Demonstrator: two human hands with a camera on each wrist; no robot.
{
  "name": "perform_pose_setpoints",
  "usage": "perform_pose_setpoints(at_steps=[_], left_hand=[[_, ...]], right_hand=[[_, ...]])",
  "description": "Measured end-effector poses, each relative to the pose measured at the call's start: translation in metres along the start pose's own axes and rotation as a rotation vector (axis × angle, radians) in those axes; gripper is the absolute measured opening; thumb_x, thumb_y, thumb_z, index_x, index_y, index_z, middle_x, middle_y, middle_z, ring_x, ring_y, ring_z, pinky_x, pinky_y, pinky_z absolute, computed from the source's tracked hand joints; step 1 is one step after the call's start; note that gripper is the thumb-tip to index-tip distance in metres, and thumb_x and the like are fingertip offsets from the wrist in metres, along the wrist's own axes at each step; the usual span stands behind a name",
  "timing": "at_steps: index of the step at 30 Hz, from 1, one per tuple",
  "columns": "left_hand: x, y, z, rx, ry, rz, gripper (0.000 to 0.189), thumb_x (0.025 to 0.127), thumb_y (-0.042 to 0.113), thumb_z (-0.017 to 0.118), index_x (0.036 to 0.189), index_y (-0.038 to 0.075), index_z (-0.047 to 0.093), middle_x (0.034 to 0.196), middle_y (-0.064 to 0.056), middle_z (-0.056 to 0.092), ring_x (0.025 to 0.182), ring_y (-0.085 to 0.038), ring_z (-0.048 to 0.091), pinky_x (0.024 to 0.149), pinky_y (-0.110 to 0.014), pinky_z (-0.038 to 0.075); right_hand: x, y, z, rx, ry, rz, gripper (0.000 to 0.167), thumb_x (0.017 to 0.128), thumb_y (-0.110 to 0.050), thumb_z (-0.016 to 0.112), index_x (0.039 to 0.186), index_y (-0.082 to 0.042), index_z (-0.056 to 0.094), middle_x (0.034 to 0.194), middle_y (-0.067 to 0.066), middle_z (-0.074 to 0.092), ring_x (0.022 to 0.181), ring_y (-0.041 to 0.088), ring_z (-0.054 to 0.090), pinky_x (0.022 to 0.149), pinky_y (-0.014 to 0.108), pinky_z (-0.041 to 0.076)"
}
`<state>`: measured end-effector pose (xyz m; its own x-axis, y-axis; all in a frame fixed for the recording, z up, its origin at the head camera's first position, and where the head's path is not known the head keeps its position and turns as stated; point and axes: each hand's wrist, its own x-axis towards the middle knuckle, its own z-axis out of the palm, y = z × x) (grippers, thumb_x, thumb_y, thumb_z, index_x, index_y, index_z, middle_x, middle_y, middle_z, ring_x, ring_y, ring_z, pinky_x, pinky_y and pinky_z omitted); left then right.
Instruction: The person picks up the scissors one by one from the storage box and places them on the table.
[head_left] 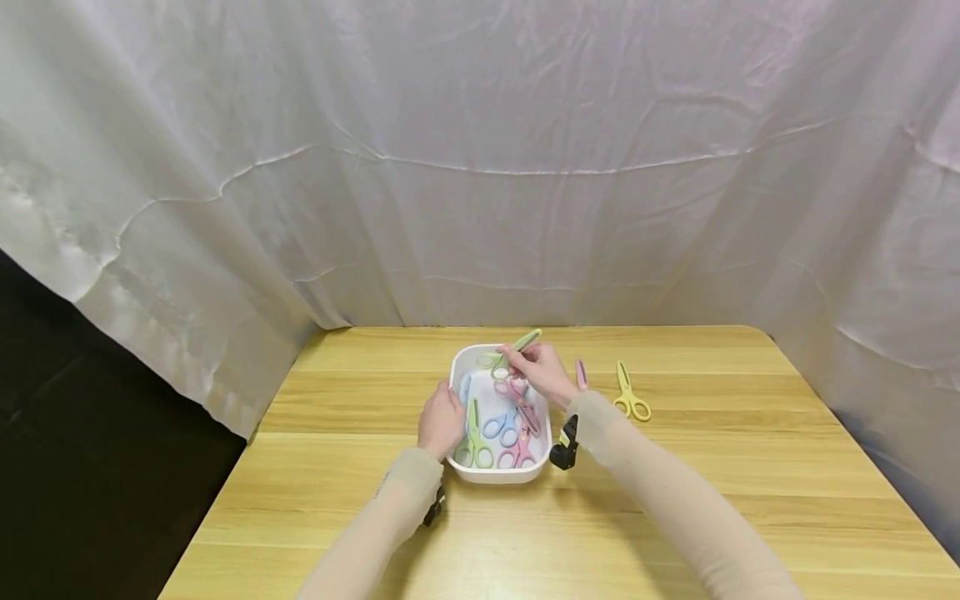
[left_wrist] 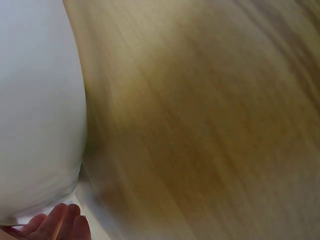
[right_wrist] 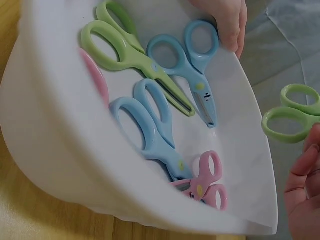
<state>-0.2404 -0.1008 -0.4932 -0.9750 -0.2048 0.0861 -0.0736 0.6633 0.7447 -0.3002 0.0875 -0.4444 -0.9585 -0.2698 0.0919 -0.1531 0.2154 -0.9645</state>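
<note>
My right hand (head_left: 542, 373) pinches green craft scissors (head_left: 527, 340) above the white bin (head_left: 495, 477), whose side wall my left hand (head_left: 442, 419) grips, its fingers partly cut off in the left wrist view. Right of my right hand lie yellow scissors (head_left: 625, 385) and purple scissors (head_left: 582, 373), the latter mostly hidden behind my sleeve (head_left: 667, 494).

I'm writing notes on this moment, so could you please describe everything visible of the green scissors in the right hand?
The green scissors are light green and look plastic, with two rounded finger loops and a slim blade end that appears closed, a darker strip along it. The right hand pinches them near the middle. In the head view, the blade end points up and right, with the loops over the far end of the white bin.
</note>
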Motion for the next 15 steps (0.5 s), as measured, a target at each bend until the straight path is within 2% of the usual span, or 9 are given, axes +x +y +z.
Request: perform_pose_setpoints(at_steps=[4,7,11,15], left_hand=[[0.0003,-0.0003,0.0000,0.001,0.000,-0.002,0.043,0.107,0.020,0.035,0.139,-0.004,0.051,0.127,-0.027,0.065,0.115,-0.042,0.064,0.103,-0.054,0.052],[-0.0001,0.0006,-0.0006,-0.003,-0.002,0.000,0.043,0.106,0.019,0.035,0.139,-0.004,0.051,0.127,-0.027,0.065,0.115,-0.042,0.064,0.103,-0.054,0.053],[-0.0007,0.0016,-0.0013,-0.010,-0.005,0.000,0.043,0.106,0.019,0.035,0.139,-0.004,0.051,0.127,-0.027,0.065,0.115,-0.041,0.064,0.103,-0.054,0.052],[-0.0011,0.0007,-0.0010,-0.004,-0.003,0.000,0.042,0.106,0.019,0.035,0.138,-0.003,0.051,0.126,-0.026,0.065,0.114,-0.041,0.065,0.102,-0.054,0.053]], right_hand=[[0.0011,0.0012,-0.0028,-0.028,0.023,0.008,0.036,0.101,-0.030,0.061,0.113,0.002,0.073,0.069,-0.005,0.059,0.072,0.012,0.055,0.071,0.022,0.051],[0.0021,0.0022,-0.0050,-0.046,0.035,0.016,0.038,0.101,-0.032,0.061,0.114,0.001,0.074,0.074,0.000,0.064,0.077,0.017,0.058,0.075,0.027,0.052],[0.0021,0.0021,-0.0066,-0.034,0.042,0.050,0.040,0.102,-0.035,0.057,0.118,-0.001,0.072,0.100,0.010,0.073,0.094,0.021,0.062,0.084,0.030,0.055],[0.0010,0.0010,-0.0080,0.027,0.033,0.082,0.044,0.105,-0.036,0.051,0.122,0.001,0.068,0.126,0.020,0.068,0.111,0.022,0.066,0.097,0.034,0.058]])
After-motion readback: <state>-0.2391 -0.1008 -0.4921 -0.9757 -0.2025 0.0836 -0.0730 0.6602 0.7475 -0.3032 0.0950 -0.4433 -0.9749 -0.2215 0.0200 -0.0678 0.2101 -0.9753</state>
